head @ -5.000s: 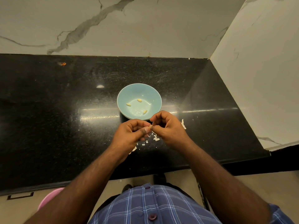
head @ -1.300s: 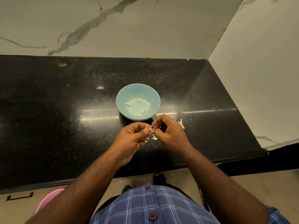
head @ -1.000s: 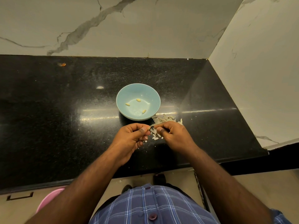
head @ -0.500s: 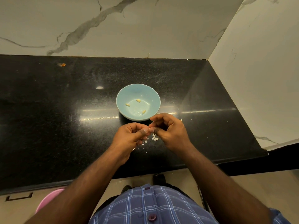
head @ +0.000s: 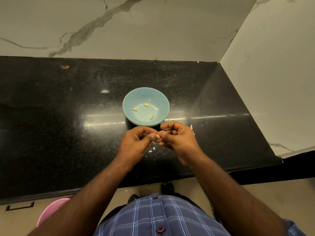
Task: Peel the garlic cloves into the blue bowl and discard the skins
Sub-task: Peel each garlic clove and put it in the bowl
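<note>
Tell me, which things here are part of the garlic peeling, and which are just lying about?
Part of the job:
blue bowl
three peeled cloves in it
clove pinched between left hand and right hand
skin bits on the counter

Just lying about:
orange speck
pink tub

three peeled cloves (head: pixel 146 105) lie in blue bowl (head: pixel 162 101).

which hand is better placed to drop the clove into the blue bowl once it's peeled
Probably the left. The left hand pinches the garlic clove at its thumb tip, just in front of the blue bowl, while the right hand works at the skin. Three peeled cloves already lie in the bowl.
</note>
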Demonstrator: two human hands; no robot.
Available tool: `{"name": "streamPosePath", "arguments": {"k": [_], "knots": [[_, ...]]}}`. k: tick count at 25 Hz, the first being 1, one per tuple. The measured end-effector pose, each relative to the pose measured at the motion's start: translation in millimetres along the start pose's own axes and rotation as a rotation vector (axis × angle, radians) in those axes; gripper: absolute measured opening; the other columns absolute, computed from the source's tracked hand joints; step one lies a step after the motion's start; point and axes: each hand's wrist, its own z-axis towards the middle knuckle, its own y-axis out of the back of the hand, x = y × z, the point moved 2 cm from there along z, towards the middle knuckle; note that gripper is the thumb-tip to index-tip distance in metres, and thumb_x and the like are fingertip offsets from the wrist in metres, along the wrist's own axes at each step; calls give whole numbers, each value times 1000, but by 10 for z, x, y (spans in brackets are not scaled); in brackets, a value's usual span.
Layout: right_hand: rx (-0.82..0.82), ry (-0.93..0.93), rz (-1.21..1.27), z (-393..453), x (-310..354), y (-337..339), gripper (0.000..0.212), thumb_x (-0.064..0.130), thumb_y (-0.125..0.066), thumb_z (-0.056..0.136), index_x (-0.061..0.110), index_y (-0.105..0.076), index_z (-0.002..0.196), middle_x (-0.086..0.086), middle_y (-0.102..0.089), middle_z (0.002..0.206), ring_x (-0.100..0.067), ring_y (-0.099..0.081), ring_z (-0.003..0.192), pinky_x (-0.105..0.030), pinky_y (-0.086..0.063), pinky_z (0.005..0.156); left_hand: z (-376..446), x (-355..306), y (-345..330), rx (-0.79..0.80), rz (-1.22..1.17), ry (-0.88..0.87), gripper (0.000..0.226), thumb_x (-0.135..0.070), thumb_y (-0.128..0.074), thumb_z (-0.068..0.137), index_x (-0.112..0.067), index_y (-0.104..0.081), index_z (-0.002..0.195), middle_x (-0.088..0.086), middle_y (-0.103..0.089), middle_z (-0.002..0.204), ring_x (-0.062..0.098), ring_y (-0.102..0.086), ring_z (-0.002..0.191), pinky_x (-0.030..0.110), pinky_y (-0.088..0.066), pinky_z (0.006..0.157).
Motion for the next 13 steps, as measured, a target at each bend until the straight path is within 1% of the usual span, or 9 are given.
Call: {"name": "streamPosePath", "arguments": {"k": [3, 5, 7, 10, 13], "knots": [[54, 213, -281, 0, 21, 49, 23, 1, -71, 91, 15, -67, 109, -7, -76, 95, -18, -75, 88, -34, -62, 81, 12, -15, 38, -22, -42, 52, 11, -9, -72, 92, -20, -76, 92, -2, -77, 80, 6, -68, 71, 23, -54, 68], [74, 310, -445, -5, 28, 71, 28, 5, -76, 88, 22, -67, 109, -1, -76, 94, -15, -74, 92, -35, -61, 86, 16, -35, 56, -16, -77, 68, 9, -8, -72, 92, -16, -76, 95, 0, -78, 82, 6, -70, 73, 19, -53, 65], [66, 365, -510, -13, 31, 69, 28, 8, -77, 87, 25, -67, 107, 3, -74, 91, -13, -73, 89, -36, -62, 85, 14, -44, 61, -7, -125, 82, 9, -7, -72, 91, -13, -76, 96, 2, -78, 83, 8, -71, 74, 18, -53, 64], [69, 421, -564, -10, 25, 53, 25, 10, -76, 87, 24, -67, 105, 7, -72, 87, -13, -71, 85, -37, -61, 80, 16, -27, 63, 10, -170, 109, 10, -5, -70, 92, -11, -76, 97, 3, -78, 82, 8, -70, 72, 18, -52, 62], [98, 436, -609, 0, 19, 41, 23, 9, -74, 87, 23, -66, 103, 8, -70, 85, -14, -69, 82, -38, -60, 77, 10, -18, 58, 27, -197, 133, 10, -3, -67, 94, -9, -75, 96, 2, -75, 76, 9, -65, 68, 19, -52, 61]]}}
